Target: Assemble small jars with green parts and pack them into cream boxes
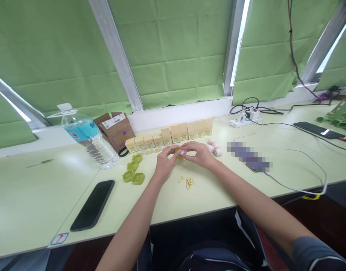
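Note:
Near the middle of the table, my left hand (166, 161) and my right hand (199, 153) meet with their fingertips closed. A small green piece (177, 149) shows at my left fingers. Between the thumbs is a small pale pink piece (183, 152), pinched by my right fingers. Whether the two pieces are joined I cannot tell, as the fingers cover most of them. Several yellow loops (190, 183) lie below the hands. Green shell-like pieces (137, 178) are grouped to the left, and pale pink rounded pieces (217, 151) sit just right of my right hand.
A row of small cardboard boxes (175, 133) stands behind the hands, with small clear-and-yellow items before it. Left are a water bottle (98, 145), a brown carton (119, 133) and a black phone (93, 205). Right are a power strip (246, 119), cables and another phone (319, 130).

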A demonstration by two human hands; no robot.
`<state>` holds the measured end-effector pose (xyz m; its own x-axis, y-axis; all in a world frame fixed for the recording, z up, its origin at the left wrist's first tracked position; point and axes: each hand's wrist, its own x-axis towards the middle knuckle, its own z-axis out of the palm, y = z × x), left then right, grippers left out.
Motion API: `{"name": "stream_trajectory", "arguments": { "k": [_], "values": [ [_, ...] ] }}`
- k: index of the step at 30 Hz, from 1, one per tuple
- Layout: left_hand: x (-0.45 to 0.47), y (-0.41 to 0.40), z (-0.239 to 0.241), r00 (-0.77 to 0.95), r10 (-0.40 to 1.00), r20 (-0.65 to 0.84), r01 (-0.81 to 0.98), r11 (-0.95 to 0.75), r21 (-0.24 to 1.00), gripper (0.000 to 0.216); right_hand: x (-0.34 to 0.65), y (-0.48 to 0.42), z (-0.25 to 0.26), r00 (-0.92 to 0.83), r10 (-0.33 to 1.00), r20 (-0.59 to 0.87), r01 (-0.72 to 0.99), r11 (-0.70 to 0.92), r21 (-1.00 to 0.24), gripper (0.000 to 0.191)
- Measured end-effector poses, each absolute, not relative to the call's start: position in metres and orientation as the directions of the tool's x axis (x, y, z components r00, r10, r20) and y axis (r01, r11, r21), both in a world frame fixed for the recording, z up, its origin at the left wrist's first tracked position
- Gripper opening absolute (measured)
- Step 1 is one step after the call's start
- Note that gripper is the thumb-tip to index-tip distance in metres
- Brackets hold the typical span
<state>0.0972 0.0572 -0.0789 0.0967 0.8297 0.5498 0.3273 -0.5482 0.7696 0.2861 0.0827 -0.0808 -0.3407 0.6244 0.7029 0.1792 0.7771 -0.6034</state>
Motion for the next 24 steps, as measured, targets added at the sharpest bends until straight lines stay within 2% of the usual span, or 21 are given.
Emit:
{"name": "stream_trajectory", "arguments": {
  "k": [5, 10, 19, 24],
  "values": [
    [0.0949, 0.0590, -0.0813, 0.078, 0.839, 0.538, 0.354, -0.528, 0.772, 0.038, 0.2844, 0.0840, -0.0815, -0.324, 0.583, 0.745, 0.230, 0.813, -0.536, 0.018],
    [0.0925, 0.0584, -0.0796, 0.103, 0.791, 0.603, 0.488, -0.569, 0.662, 0.033, 0.2842, 0.0841, -0.0807, -0.314, 0.529, 0.788, 0.248, 0.847, -0.470, 0.016],
    [0.0941, 0.0543, -0.0775, 0.134, 0.769, 0.625, 0.553, -0.582, 0.597, 0.035, 0.2843, 0.0821, -0.0792, -0.329, 0.555, 0.764, 0.296, 0.829, -0.474, 0.028],
    [0.0957, 0.0550, -0.0797, 0.134, 0.753, 0.644, 0.554, -0.596, 0.581, 0.034, 0.2811, 0.0813, -0.0808, -0.325, 0.540, 0.776, 0.328, 0.834, -0.443, 0.024]
  ]
}}
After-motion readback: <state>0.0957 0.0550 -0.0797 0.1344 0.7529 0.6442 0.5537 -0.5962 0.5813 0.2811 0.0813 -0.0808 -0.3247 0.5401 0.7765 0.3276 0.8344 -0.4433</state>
